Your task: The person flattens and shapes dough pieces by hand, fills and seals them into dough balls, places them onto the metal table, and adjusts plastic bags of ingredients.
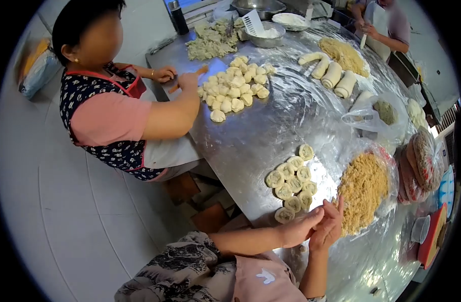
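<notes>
My left hand (297,229) and my right hand (327,227) meet over the near edge of the metal table. The fingers of my left hand are closed toward the right palm, with the thumb on top. My right hand is curled against it, one finger sticking up. Anything between them is hidden. Just beyond the left hand lie several flat round dough pieces (295,185) with greenish centres. Right beside my right hand is a heap of golden crumbly filling (362,194) on clear plastic.
At the left, a co-worker (135,110) works a wooden-handled tool by a pile of dough balls (234,85). Dough rolls (332,75), a green dough mass (213,40) and metal bowls (266,36) stand farther back. Another person (384,25) holds a stick. A red tray (432,236) is at right.
</notes>
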{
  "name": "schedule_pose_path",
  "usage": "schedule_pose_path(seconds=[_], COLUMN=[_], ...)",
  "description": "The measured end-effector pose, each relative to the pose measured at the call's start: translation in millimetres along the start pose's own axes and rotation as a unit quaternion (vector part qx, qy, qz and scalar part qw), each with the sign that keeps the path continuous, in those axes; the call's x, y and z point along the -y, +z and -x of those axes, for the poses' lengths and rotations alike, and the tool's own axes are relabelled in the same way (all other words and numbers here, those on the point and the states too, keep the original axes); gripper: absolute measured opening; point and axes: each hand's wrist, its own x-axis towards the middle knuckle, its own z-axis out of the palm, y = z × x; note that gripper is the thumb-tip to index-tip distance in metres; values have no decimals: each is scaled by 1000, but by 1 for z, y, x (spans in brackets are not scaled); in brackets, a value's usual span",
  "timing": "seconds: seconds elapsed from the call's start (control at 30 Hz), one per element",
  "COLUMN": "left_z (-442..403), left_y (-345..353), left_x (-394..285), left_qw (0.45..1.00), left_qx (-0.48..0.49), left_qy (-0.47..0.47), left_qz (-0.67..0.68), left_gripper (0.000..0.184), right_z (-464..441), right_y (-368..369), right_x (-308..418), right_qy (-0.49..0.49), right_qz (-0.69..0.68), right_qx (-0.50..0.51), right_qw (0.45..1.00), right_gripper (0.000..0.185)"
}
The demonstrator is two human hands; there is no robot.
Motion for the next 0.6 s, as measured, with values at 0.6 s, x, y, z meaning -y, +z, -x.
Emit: schedule_pose_path(seconds=[0.6], left_z=[-9], left_y=[28], left_x=[-15], left_qw=[767], left_qx=[-80], left_qy=[297], left_qz=[-564], left_gripper=[30], right_z=[-29], right_y=[8], right_x=[36], right_qy=[275], right_qz=[-369], right_qx=[-112], right_qw=[881], right_gripper=[67])
